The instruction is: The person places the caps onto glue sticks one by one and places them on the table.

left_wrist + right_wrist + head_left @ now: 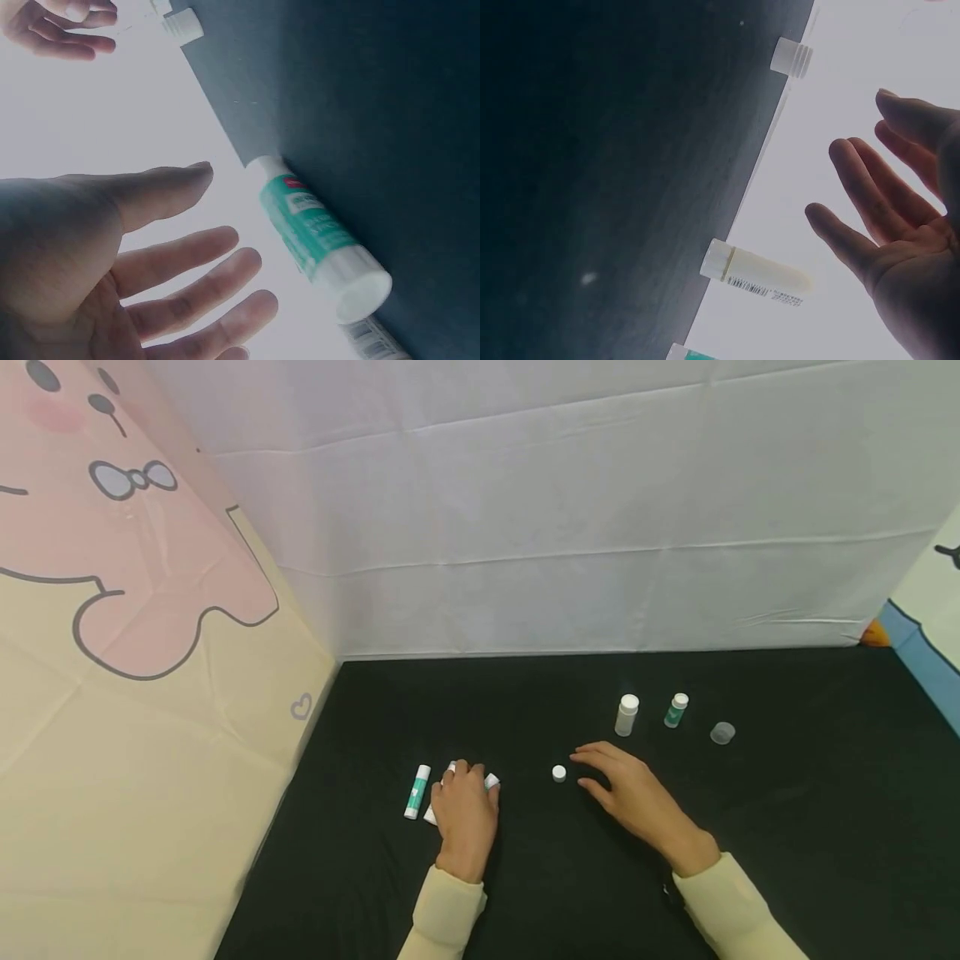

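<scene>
In the head view my left hand hovers over white-and-green glue sticks, partly covering two of them; a white end pokes out beside the thumb. The left wrist view gives its fingers loosely extended and apart from a glue stick lying just beyond them. Another glue stick lies to the left of this hand. My right hand is held over the black table with fingers spread and nothing between them. Just left of its fingertips sits a small white cap, whose ridged side shows in the right wrist view.
Farther back stand a white glue stick and a smaller green-labelled one. To their right is a small translucent cap. White cloth hangs behind the black table, and a printed cloth borders it on the left.
</scene>
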### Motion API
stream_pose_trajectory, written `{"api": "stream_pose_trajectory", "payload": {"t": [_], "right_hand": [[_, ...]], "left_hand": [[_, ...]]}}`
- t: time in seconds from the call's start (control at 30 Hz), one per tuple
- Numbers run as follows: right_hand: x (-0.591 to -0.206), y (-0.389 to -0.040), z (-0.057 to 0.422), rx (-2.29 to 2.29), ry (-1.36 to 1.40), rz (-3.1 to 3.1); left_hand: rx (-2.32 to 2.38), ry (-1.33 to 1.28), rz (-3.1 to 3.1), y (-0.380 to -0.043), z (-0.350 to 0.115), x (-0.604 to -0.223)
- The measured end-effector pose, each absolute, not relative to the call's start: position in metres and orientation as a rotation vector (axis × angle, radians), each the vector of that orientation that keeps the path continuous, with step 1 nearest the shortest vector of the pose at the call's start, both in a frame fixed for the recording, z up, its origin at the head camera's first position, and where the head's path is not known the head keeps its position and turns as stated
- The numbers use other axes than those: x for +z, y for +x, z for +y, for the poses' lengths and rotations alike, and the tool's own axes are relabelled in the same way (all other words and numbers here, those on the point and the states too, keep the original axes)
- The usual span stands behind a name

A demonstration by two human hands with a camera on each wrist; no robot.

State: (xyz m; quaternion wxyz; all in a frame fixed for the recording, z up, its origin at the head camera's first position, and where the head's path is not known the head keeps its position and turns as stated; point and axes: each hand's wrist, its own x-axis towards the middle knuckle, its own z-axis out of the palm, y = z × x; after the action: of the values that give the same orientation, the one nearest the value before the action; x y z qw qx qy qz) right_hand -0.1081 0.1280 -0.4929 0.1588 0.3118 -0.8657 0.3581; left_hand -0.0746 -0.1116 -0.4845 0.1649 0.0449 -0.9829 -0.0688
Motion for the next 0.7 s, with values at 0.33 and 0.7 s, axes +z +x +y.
{"api": "stream_pose_trajectory", "payload": {"t": [0.33,0.7], "right_hand": [[-0.494,-0.111,0.127,1.013,0.887,-2.475],[-0.492,-0.113,0.122,0.991,0.92,-2.571]], "left_hand": [[-0.232,0.083,-2.797,-0.08,-0.104,-0.481],[-0.239,0.039,-2.802,-0.091,-0.091,-0.477]]}}
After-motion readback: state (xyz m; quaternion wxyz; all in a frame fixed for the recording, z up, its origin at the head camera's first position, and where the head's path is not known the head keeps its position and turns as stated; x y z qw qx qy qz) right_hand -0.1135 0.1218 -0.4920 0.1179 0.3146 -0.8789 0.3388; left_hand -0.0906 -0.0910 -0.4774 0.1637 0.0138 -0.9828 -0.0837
